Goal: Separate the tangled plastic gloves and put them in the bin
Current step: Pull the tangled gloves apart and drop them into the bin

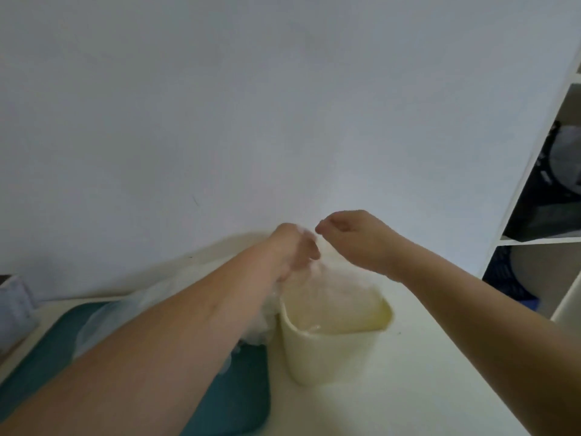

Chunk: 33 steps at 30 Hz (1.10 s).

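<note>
A cream plastic bin stands on the white table, with thin clear plastic gloves hanging over its opening. My left hand is raised above the bin's left rim and grips clear glove film that trails down beside the bin. Just to its right, my right hand hovers with thumb and forefinger pinched together; whether they hold a thin edge of the film is too blurred to tell. More crumpled gloves lie under my left forearm.
A teal mat lies on the table's left part under the glove pile. A white wall stands close behind the bin. White shelves with dark items rise at the right. The table reaches toward me on the right.
</note>
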Each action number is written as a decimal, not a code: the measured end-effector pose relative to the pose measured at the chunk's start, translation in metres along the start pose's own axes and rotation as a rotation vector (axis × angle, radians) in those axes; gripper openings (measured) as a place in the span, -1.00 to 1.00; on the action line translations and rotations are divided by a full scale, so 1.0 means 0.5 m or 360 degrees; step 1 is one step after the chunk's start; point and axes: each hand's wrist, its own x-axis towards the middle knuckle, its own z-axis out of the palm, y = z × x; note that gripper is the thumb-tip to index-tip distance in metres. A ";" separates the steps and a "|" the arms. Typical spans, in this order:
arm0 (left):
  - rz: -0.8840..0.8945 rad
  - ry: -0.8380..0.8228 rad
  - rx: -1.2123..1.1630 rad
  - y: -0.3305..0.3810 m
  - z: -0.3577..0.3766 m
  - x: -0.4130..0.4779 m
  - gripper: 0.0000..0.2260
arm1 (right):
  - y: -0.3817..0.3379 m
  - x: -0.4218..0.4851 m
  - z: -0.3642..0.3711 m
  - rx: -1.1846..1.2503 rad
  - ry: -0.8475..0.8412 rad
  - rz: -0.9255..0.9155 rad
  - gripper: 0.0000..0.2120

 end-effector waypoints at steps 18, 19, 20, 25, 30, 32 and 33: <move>0.0488 0.0624 0.0386 -0.092 -0.271 -0.210 -0.85 | -0.034 0.029 0.148 -0.1084 -0.0682 0.0148 -0.50; 0.0518 0.0671 0.0488 -0.106 -0.289 -0.224 -0.86 | -0.053 0.033 0.138 -0.1127 -0.0532 0.0091 -0.58; 0.0521 0.0701 0.0609 -0.121 -0.303 -0.229 -0.86 | -0.073 0.031 0.127 -0.1148 -0.0363 0.0041 -0.66; 0.0159 0.0592 0.1244 -0.235 -0.368 -0.249 -0.55 | -0.195 -0.005 0.209 -0.0422 -0.0219 -0.0423 -0.63; 0.0152 0.0529 0.1291 -0.321 -0.411 -0.249 -0.51 | -0.191 -0.040 0.399 -0.0086 -0.0330 -0.0488 -0.57; 0.0052 0.0459 0.1355 -0.349 -0.435 -0.250 -0.49 | -0.189 -0.036 0.461 -0.0154 -0.0377 -0.0438 -0.51; 0.0054 0.0466 0.1374 -0.358 -0.442 -0.250 -0.53 | -0.187 -0.031 0.478 -0.0214 -0.0382 -0.0419 -0.48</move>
